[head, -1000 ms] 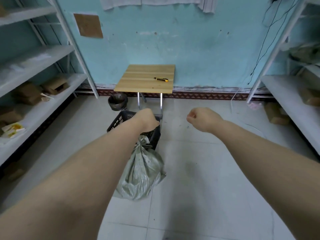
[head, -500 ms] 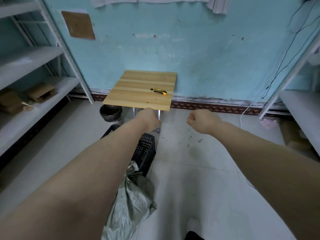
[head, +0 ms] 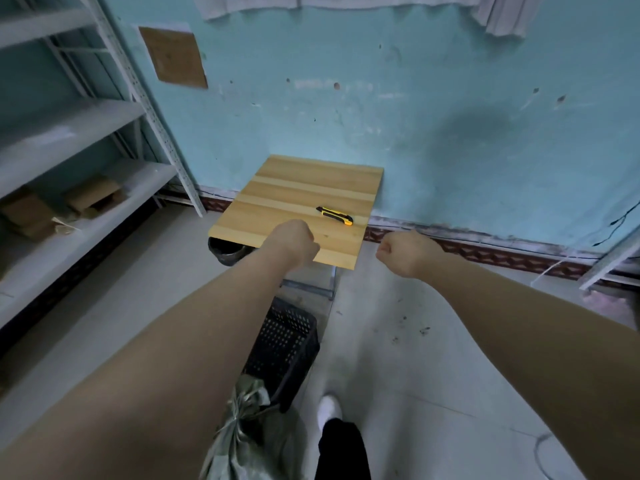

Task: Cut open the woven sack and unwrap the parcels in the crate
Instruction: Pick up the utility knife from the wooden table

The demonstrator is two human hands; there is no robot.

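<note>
A grey-green woven sack, tied at its neck, lies on the floor at the bottom, partly behind my left forearm. Beyond it stands a black perforated crate; its contents are hidden. A yellow-and-black utility knife lies on the small wooden table against the wall. My left hand is a closed fist over the table's front edge, left of the knife. My right hand is also a fist, hanging past the table's right corner. Neither hand holds anything.
White metal shelving with cardboard boxes lines the left side, and another shelf's leg shows at far right. A dark bin sits under the table's left corner. My white shoe steps beside the crate.
I have walked forward: the table and knife are closer, and the sack and crate have slid down toward the bottom of view. Both fists stay closed and held out ahead.
</note>
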